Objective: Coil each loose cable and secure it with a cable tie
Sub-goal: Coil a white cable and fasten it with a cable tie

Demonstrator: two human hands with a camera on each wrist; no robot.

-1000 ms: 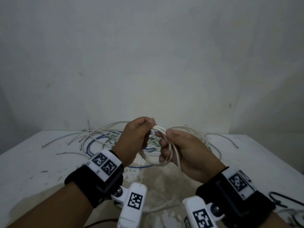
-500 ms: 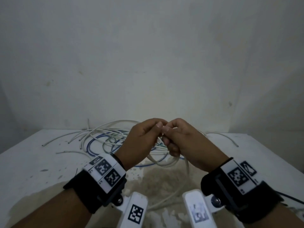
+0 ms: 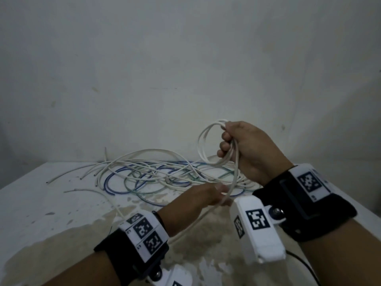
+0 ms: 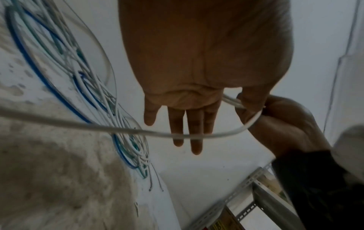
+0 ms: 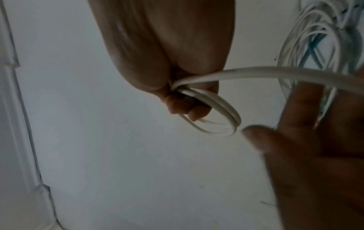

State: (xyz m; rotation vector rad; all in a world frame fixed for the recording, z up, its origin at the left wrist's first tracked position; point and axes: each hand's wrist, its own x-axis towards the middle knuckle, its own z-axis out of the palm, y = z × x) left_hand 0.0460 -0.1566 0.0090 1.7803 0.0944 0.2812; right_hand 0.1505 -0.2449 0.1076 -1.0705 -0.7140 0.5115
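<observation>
Two hands work one white cable (image 3: 203,145). The right hand (image 3: 245,149), raised at the right, is fisted round its coil of about three loops. The left hand (image 3: 203,196), lower and nearer, has straight fingers (image 4: 195,132), the cable's free run lying across them and trailing toward the near edge. On the stained white table (image 3: 31,203) beyond lies a tangle of loose cables (image 3: 152,174), white, blue and green, too interlaced to count.

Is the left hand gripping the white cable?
No: in the left wrist view the left hand has straight fingers, and the white cable just crosses them.
</observation>
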